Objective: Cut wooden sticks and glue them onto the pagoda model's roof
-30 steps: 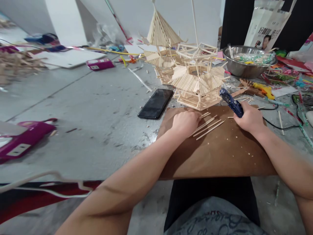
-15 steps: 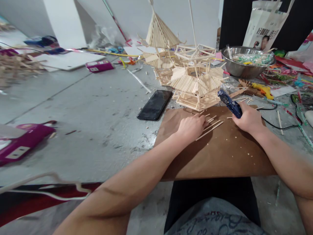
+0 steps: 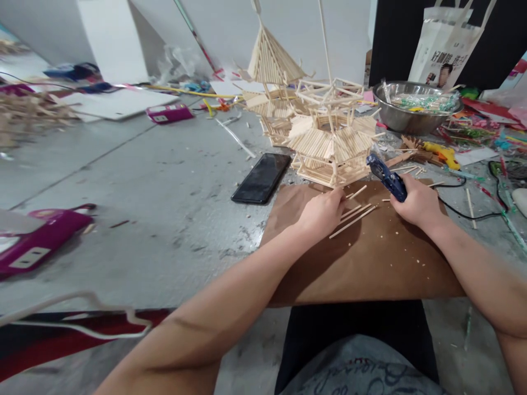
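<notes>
While near sticks (image 3: 352, 222), tool (image 3: 387, 177) in grip (image 3: 418, 202)

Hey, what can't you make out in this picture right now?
All in the head view:
Left hand: most fingertips, hidden behind its knuckles.
Blue tool: its grip, covered by the right hand.
Rear stick model: lower right side, behind the front stick model.
Near purple block: one end, cut off by the left edge.

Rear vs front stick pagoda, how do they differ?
Top: the rear stick pagoda closes to a peaked roof; the front stick pagoda is open on top.
View: the rear stick pagoda is partly hidden behind the front stick pagoda.
Shared: pale thin sticks, slatted eaves.
</notes>
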Demonstrator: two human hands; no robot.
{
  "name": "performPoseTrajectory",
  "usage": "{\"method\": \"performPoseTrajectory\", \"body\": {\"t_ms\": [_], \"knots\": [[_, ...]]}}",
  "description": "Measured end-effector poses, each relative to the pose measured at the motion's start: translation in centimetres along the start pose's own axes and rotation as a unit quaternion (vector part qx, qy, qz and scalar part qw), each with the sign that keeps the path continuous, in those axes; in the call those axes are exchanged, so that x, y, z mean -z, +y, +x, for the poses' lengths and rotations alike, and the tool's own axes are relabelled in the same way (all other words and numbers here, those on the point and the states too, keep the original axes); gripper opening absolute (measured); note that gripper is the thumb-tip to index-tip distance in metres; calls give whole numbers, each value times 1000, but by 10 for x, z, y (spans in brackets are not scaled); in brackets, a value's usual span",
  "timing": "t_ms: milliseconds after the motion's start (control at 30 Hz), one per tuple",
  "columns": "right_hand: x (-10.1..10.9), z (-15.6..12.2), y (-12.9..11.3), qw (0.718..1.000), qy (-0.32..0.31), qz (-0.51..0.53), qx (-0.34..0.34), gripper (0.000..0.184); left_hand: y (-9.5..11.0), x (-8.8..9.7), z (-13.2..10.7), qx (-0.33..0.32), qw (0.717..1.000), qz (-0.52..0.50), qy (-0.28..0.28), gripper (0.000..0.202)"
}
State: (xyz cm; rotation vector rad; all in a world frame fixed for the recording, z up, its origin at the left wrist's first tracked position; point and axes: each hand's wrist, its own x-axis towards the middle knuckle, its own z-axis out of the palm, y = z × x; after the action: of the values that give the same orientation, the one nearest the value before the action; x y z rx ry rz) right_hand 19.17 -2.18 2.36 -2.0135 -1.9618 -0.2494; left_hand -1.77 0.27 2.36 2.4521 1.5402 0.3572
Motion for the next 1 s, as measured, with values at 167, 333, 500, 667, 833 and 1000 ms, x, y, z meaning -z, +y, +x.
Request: {"method": "performPoseTrajectory", "body": {"t_ms": [167,333,500,667,833,1000], "knots": [[1,0,0,1000,-3,19,6,41,-1,5,-2,-17,992,-113,57,19],[0,0,1,999,11,33,23,42,3,6,-7,-25,955,-292,41,14],[-3,-1,-1,998,25,33,52,43,9,3,-9,-31,902,-431,-5,10],[-2,-7,-8,996,13,35,87,44,14,-2,-11,-64,907,-415,-31,9],[-3,-10,-13,990,16,42,134,48,15,-7,-11,-92,908,-405,-45,11],[-2,-11,-14,992,4,36,122,46,14,-10,-10,-97,912,-396,-37,10]]}}
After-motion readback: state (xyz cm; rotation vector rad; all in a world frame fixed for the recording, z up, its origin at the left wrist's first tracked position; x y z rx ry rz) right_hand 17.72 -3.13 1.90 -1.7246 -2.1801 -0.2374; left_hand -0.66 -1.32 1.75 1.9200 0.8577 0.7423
